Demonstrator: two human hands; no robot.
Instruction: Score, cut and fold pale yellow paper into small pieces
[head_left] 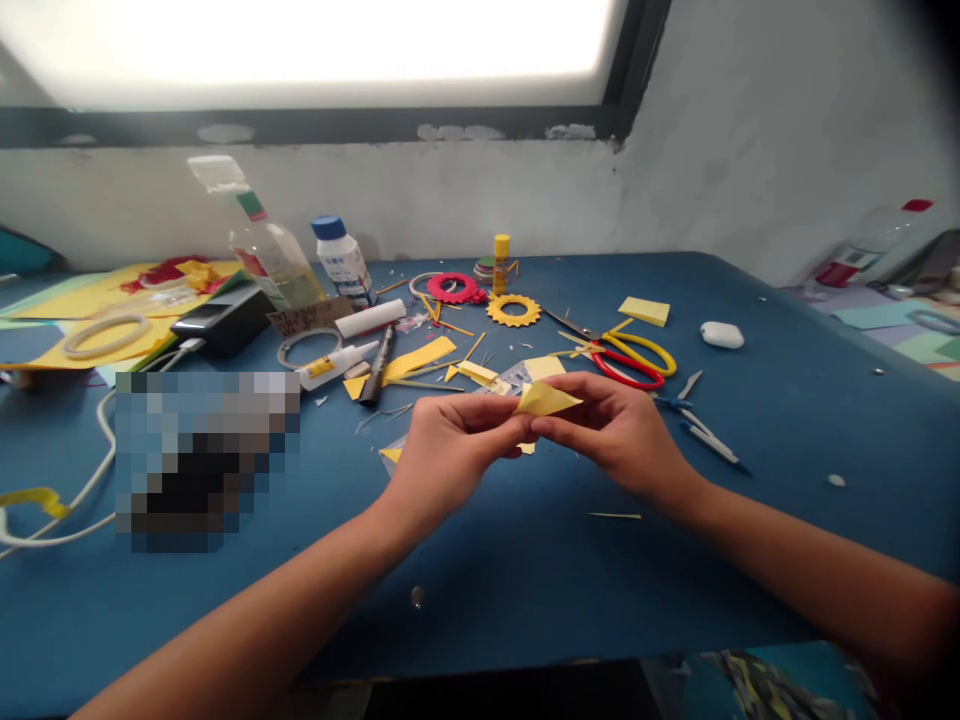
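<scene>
Between my two hands, above the blue table, is a small folded piece of yellow paper (549, 400) with a pointed right end. My left hand (457, 440) pinches its left side with thumb and fingers. From the other side my right hand (619, 425) grips it, thumb in front and fingers behind. The thumbs nearly meet below the paper. Just beyond my hands lie yellow paper scraps (480, 374) and a clear ruler-like strip, partly hidden. Scissors (630, 365) with red and yellow handles rest behind my right hand, beside a drawing compass (709, 440).
A glue bottle (322, 368), a black marker (377, 365), a yellow toothed paper ring (514, 310), a red one (452, 288) and a glue stick (501, 262) lie or stand farther back. A white earbud case (721, 335) sits right. Cables (101, 450) and a blurred-out object are left.
</scene>
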